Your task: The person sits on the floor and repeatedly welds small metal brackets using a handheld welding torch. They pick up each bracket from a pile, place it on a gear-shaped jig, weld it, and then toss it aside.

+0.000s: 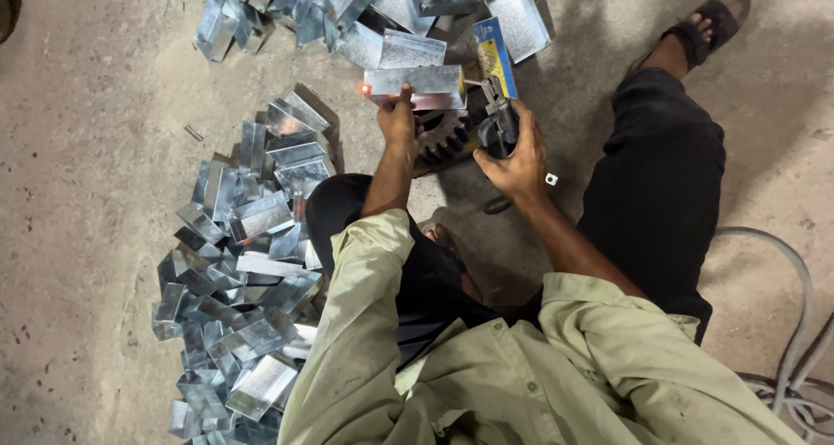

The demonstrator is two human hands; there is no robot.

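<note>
My left hand (398,119) pinches the folded metal piece (415,86) flat on the gear (445,137), right hand (514,154) wrapped round the welding tool (497,124), best kept steady at the glowing corner.

Olive-green rolled sleeves, black trousers, seemingly a dark strapped sandal (714,18).

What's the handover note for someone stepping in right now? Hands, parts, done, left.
Left hand grips a bent sheet-metal piece, with a glowing spot at its left end.
Right hand grips a dark tool beside a gear on the floor.
One pile of metal pieces lies at the left knee, another pile ahead.
Which pile is finished cannot be told; only one piece is in hand.
</note>
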